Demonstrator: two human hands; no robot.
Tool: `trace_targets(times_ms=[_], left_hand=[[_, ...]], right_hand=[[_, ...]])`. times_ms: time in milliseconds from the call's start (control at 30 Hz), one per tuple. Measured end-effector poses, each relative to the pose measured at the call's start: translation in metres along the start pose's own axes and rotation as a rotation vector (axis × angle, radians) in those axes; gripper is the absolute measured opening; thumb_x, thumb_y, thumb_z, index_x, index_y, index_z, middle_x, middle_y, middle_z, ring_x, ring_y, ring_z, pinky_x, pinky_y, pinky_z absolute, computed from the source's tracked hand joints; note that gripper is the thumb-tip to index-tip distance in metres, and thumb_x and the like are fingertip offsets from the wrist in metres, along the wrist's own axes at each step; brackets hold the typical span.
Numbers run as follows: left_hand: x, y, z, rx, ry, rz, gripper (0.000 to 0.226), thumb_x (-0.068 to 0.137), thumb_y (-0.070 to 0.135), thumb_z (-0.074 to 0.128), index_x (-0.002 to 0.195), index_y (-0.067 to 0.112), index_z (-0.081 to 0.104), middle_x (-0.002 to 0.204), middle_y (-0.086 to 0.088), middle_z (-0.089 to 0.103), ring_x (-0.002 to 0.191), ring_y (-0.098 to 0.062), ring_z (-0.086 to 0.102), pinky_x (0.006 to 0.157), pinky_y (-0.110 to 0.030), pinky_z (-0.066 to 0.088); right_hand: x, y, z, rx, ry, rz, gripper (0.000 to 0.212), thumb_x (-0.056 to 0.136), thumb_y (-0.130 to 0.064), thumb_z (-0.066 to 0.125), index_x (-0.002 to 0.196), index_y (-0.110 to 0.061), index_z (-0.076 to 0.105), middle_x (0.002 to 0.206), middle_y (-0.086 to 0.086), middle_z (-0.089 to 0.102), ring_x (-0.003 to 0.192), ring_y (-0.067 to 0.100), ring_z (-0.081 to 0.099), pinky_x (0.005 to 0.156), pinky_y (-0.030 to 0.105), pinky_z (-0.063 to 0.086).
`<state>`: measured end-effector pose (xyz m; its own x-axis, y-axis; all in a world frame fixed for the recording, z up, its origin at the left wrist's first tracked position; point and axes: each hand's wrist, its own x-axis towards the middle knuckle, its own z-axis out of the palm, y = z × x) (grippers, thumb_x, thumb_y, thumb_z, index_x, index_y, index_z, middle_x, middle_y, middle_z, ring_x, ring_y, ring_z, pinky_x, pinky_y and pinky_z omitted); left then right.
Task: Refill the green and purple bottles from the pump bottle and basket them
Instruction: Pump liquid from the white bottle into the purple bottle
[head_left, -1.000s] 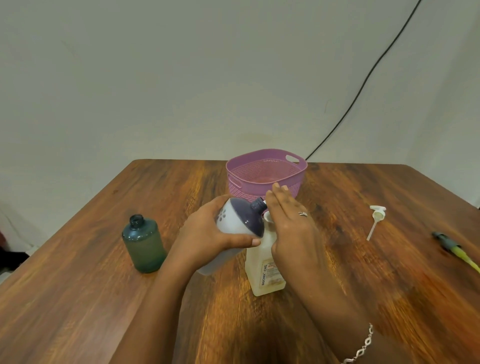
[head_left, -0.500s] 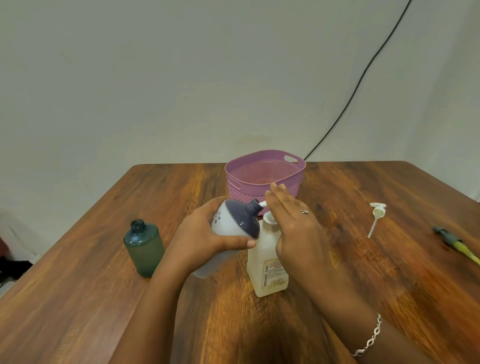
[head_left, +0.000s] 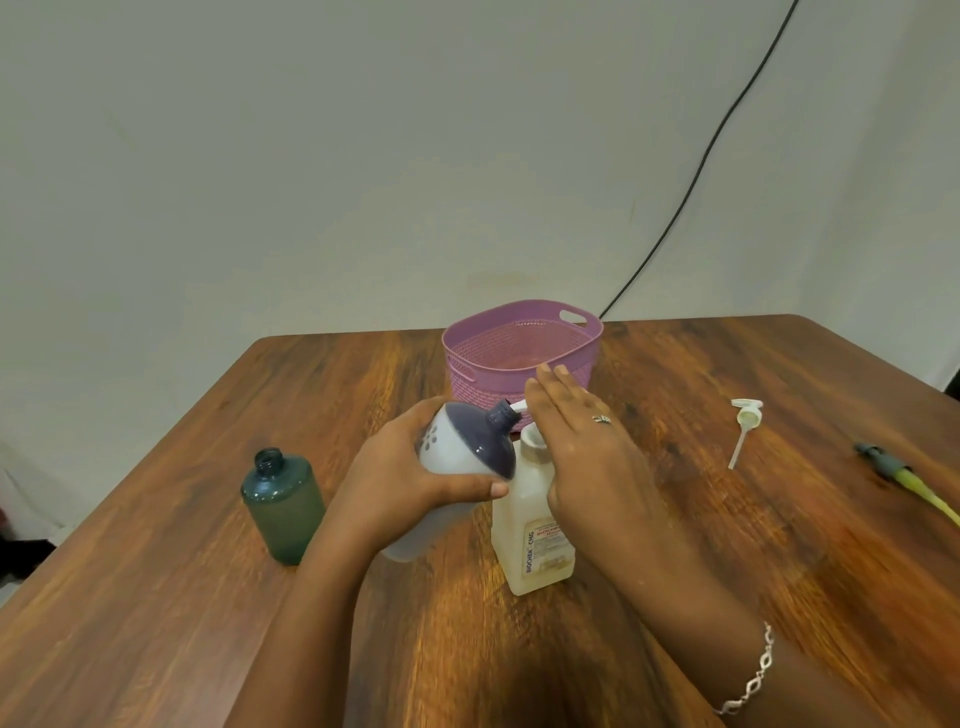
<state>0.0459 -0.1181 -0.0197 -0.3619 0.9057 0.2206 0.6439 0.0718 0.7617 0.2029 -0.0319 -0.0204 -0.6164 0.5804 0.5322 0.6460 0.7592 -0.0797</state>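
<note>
Hands: I am seeing the left hand (head_left: 410, 483) wrapping fingers and thumb round the purple bottle (head_left: 467, 447) and holding it off the table. The right hand (head_left: 582, 441) is lying flat, fingers straight, on the pump head of the pump bottle (head_left: 535, 540).
Placement: the purple bottle is sitting just left of the pump bottle, its open mouth meeting the white spout (head_left: 517, 404) under the right fingers.
Room: the pump bottle is standing near the middle of the table (head_left: 727, 545), well away from every edge. The lilac basket (head_left: 470, 387) is standing just behind both hands. The green bottle (head_left: 283, 506) is standing uncapped, apart to the left.
Right side: a white pump cap with dip tube (head_left: 744, 426) is lying well apart from the hands, and a green-and-yellow nozzle piece (head_left: 904, 475) is running out past the right edge of my view.
Axis: I am reading the purple bottle's long axis as tilting, base down-left toward me, neck pointing up and right at the spout. The pump bottle and green bottle are standing upright.
</note>
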Motion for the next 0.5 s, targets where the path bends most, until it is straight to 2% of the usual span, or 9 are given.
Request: trace_targets(times_ms=[100, 233, 267, 300, 333, 367, 400, 433, 500], left_hand=[[-0.001, 0.002, 0.002, -0.012, -0.006, 0.011, 0.087, 0.037, 0.073, 0.063, 0.115, 0.038, 0.052, 0.105, 0.018, 0.061, 0.092, -0.002, 0.058, 0.078, -0.029, 0.053], [-0.001, 0.004, 0.003, -0.026, -0.017, 0.013, 0.083, 0.037, 0.072, 0.064, 0.112, 0.039, 0.052, 0.103, 0.019, 0.06, 0.091, -0.001, 0.057, 0.077, -0.028, 0.052], [-0.001, 0.005, 0.003, -0.029, -0.016, 0.015, 0.084, 0.037, 0.072, 0.064, 0.114, 0.039, 0.052, 0.104, 0.019, 0.061, 0.091, -0.001, 0.058, 0.077, -0.028, 0.052], [-0.001, 0.005, 0.002, -0.034, -0.014, 0.015, 0.086, 0.037, 0.072, 0.065, 0.115, 0.038, 0.053, 0.105, 0.019, 0.061, 0.091, -0.002, 0.058, 0.076, -0.028, 0.052], [-0.001, 0.006, 0.001, -0.038, -0.01, 0.016, 0.086, 0.038, 0.072, 0.066, 0.115, 0.038, 0.054, 0.105, 0.018, 0.062, 0.091, -0.002, 0.058, 0.075, -0.027, 0.051], [0.0, 0.006, 0.0, -0.038, -0.005, 0.02, 0.086, 0.038, 0.072, 0.066, 0.115, 0.038, 0.054, 0.104, 0.019, 0.062, 0.09, -0.001, 0.059, 0.073, -0.025, 0.05], [0.0, 0.007, -0.001, -0.036, 0.0, 0.025, 0.085, 0.038, 0.072, 0.066, 0.115, 0.038, 0.054, 0.103, 0.019, 0.062, 0.089, 0.0, 0.059, 0.072, -0.023, 0.049], [0.0, 0.007, -0.002, -0.033, 0.003, 0.029, 0.084, 0.038, 0.072, 0.065, 0.114, 0.039, 0.054, 0.102, 0.02, 0.062, 0.089, 0.001, 0.059, 0.07, -0.021, 0.048], [0.0, 0.008, -0.002, -0.026, -0.002, 0.029, 0.084, 0.038, 0.072, 0.065, 0.114, 0.039, 0.053, 0.102, 0.021, 0.061, 0.088, 0.002, 0.058, 0.069, -0.019, 0.046]], right_hand=[[-0.003, 0.001, 0.01, -0.001, 0.024, -0.029, 0.08, 0.042, -0.003, 0.086, 0.117, 0.001, 0.06, 0.123, 0.018, 0.059, 0.113, 0.032, 0.057, 0.09, 0.036, 0.034], [-0.004, 0.001, 0.008, 0.04, 0.026, -0.033, 0.078, 0.047, 0.003, 0.079, 0.121, 0.0, 0.057, 0.127, 0.016, 0.057, 0.115, 0.031, 0.056, 0.09, 0.041, 0.045], [-0.001, 0.001, 0.0, 0.066, 0.01, -0.039, 0.075, 0.054, 0.003, 0.074, 0.126, -0.001, 0.053, 0.132, 0.015, 0.052, 0.121, 0.03, 0.051, 0.094, 0.04, 0.043], [0.004, 0.002, -0.007, 0.103, 0.005, -0.048, 0.072, 0.066, 0.002, 0.067, 0.134, -0.004, 0.045, 0.141, 0.012, 0.043, 0.13, 0.025, 0.042, 0.104, 0.036, 0.034], [0.009, 0.004, -0.012, 0.124, -0.016, -0.072, 0.067, 0.079, -0.001, 0.057, 0.142, -0.009, 0.033, 0.15, 0.006, 0.03, 0.138, 0.019, 0.027, 0.11, 0.027, 0.018], [0.011, 0.007, -0.016, 0.144, -0.053, -0.108, 0.061, 0.089, -0.008, 0.045, 0.146, -0.014, 0.023, 0.154, 0.001, 0.019, 0.142, 0.013, 0.014, 0.108, 0.019, 0.004], [0.011, 0.01, -0.018, 0.125, -0.075, -0.141, 0.056, 0.094, -0.019, 0.034, 0.147, -0.016, 0.018, 0.155, -0.002, 0.014, 0.143, 0.011, 0.007, 0.104, 0.016, -0.003], [0.011, 0.01, -0.019, 0.12, -0.078, -0.156, 0.055, 0.093, -0.028, 0.025, 0.147, -0.015, 0.019, 0.155, -0.001, 0.016, 0.143, 0.011, 0.008, 0.104, 0.016, -0.005], [0.006, 0.007, -0.019, 0.153, -0.065, -0.106, 0.059, 0.093, -0.04, 0.02, 0.142, -0.011, 0.033, 0.149, 0.004, 0.03, 0.14, 0.017, 0.024, 0.106, 0.022, 0.006]])
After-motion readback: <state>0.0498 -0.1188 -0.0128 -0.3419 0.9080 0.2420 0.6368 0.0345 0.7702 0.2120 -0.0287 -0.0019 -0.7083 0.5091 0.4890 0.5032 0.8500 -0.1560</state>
